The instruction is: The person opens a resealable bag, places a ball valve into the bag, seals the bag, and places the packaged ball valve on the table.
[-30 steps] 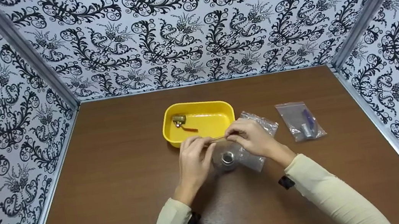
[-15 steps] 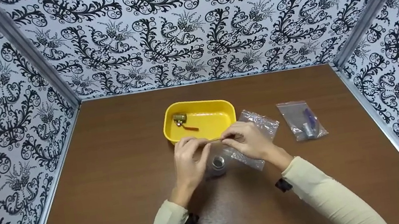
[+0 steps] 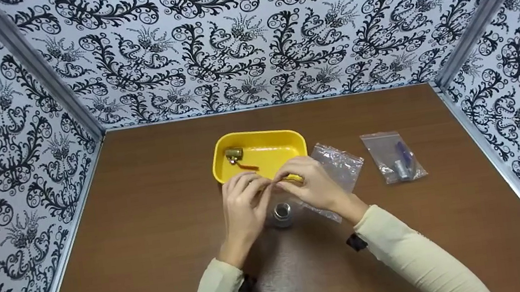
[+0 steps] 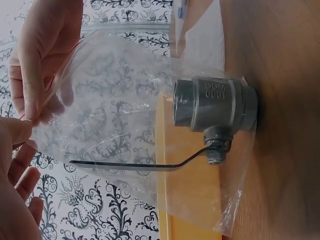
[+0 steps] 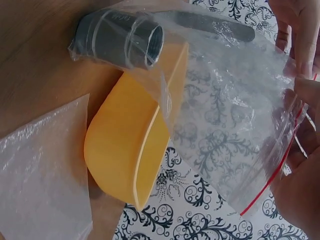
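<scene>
A clear zip bag (image 4: 115, 100) with a red line along its top edge hangs upright between the hands. Inside it, at the bottom, a grey metal ball valve (image 4: 215, 105) with a long lever stands on the table. Fingers of my left hand (image 3: 245, 203) pinch the bag's top edge. Close beside them, my right hand (image 3: 310, 184) pinches the same edge with thumb and fingers, and the fingertips of both hands meet. From the head view, the valve's round opening (image 3: 282, 212) shows below the hands, while the bag is hard to make out.
Behind the hands stands a yellow tray (image 3: 259, 138) holding a brass ball valve (image 3: 234, 154) with an orange-red lever. Right of it lies a flat clear bag (image 3: 340, 163). Farther right is another zip bag (image 3: 380, 145) with a silver cylinder and something purple inside.
My right hand has slid left along the bag's top edge until it meets my left hand. The bagged valve has shifted slightly left.
</scene>
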